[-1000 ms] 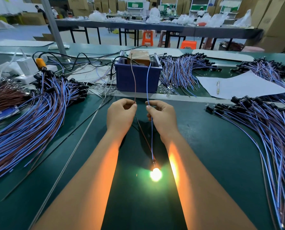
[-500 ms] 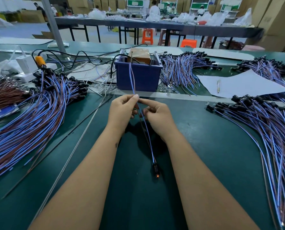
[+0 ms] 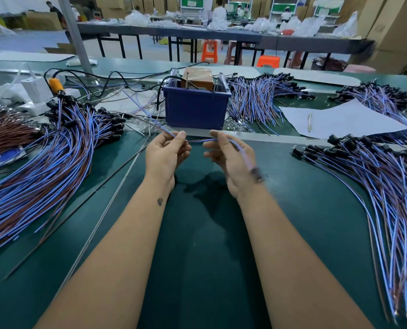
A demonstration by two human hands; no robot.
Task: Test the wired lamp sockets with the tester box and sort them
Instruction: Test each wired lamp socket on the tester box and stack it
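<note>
My left hand (image 3: 165, 153) pinches the blue and brown wire pair of one wired lamp socket (image 3: 257, 173) between thumb and fingertips, with the free wire ends trailing up to the left. My right hand (image 3: 228, 157) holds the same wires a little to the right. The dark socket end hangs blurred over my right wrist and its bulb is unlit. The tester box (image 3: 197, 78) sits in a blue bin (image 3: 195, 108) just beyond my hands.
A big bundle of wired sockets (image 3: 43, 174) fans across the left of the green table, another (image 3: 387, 186) lies on the right, and a third (image 3: 257, 100) sits behind the bin. A sheet of paper with a pen (image 3: 340, 119) lies at right. A thin metal rod (image 3: 98, 222) crosses the left side.
The bulb was lit a second ago and is dark now. The wire ends have left the tester box, and the socket end has swung from the table up to the right of my right hand.
</note>
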